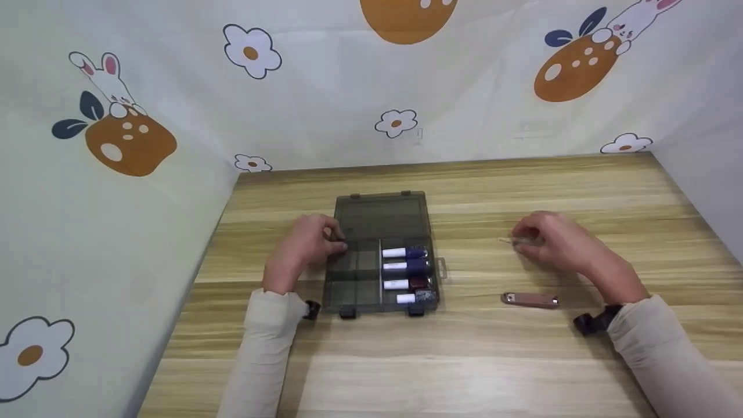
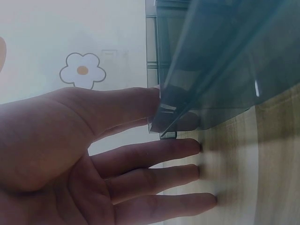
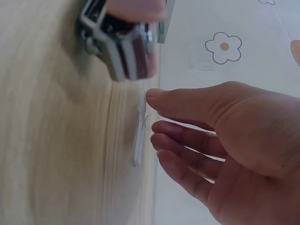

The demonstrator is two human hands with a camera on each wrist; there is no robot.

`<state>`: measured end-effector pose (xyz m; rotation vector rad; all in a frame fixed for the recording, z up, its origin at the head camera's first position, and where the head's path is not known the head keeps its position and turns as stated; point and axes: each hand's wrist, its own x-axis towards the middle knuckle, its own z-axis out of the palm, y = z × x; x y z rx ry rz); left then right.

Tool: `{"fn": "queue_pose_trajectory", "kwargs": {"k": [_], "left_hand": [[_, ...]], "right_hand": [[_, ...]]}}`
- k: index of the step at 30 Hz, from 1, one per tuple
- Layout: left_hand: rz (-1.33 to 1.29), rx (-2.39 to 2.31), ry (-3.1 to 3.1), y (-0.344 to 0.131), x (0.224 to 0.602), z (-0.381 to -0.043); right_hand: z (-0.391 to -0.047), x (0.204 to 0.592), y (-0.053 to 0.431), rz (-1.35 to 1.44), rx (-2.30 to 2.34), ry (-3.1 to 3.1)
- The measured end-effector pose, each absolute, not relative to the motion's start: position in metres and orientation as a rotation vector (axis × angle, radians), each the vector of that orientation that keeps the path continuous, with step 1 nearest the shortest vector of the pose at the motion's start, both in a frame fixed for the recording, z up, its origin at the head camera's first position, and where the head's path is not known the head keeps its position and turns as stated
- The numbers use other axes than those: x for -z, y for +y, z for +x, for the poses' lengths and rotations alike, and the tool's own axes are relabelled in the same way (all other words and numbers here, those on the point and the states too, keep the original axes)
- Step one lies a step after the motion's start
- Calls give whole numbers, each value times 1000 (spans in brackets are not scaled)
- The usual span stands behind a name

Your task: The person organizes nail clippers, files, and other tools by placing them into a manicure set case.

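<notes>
A smoky, see-through compartment box (image 1: 354,290) lies on the table with its lid (image 1: 380,215) folded back. Several nail polish bottles (image 1: 406,267) with white caps lie in its right compartment. My left hand (image 1: 307,247) pinches the left side of the box between thumb and index finger; its other fingers stretch out beneath in the left wrist view. Over the table to the right, my right hand (image 1: 551,241) has its thumb and fingertips bent close around a thin whitish stick (image 3: 138,145) with a small curved part. A gap shows between thumb and fingers in the right wrist view.
A pink nail clipper (image 1: 530,299) lies just in front of the right hand, large and blurred in the right wrist view. The box's latch (image 1: 442,268) sticks out on its right. A printed cloth wall (image 1: 325,116) borders the wooden table (image 1: 406,366).
</notes>
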<state>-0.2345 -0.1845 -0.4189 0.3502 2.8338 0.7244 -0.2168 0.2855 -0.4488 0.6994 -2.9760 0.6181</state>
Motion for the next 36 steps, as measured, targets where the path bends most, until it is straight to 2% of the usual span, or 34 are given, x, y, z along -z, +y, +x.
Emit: {"fn": "queue_pose_trajectory", "kwargs": {"k": [36], "left_hand": [[367, -757, 2820, -185, 418, -233]], "right_hand": [[-214, 447, 282, 754, -549, -2922]]}}
